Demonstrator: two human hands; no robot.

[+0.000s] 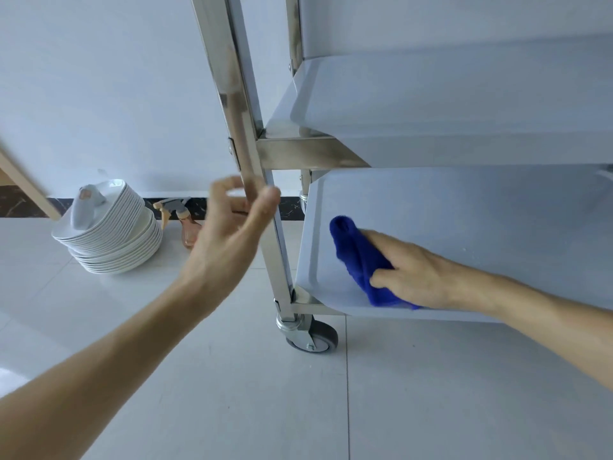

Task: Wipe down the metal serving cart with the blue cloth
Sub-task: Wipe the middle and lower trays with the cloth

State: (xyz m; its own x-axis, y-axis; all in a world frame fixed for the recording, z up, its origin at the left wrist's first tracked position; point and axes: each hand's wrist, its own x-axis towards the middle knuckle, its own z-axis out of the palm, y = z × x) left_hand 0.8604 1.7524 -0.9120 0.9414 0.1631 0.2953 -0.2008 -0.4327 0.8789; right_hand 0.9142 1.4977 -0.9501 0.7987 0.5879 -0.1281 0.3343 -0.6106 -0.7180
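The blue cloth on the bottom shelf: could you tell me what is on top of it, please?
The right hand lies on the blue cloth, holding it against the cart's bottom shelf. The cloth's part beneath the hand is hidden.

Single head-worn view, low beside the cart

The wide-angle camera looks forward and down from close range at the cart's (252, 94) corner upright and lower shelf (464, 210), with tiled floor (166, 327) and wall (99, 78) beyond; straight edges bow.
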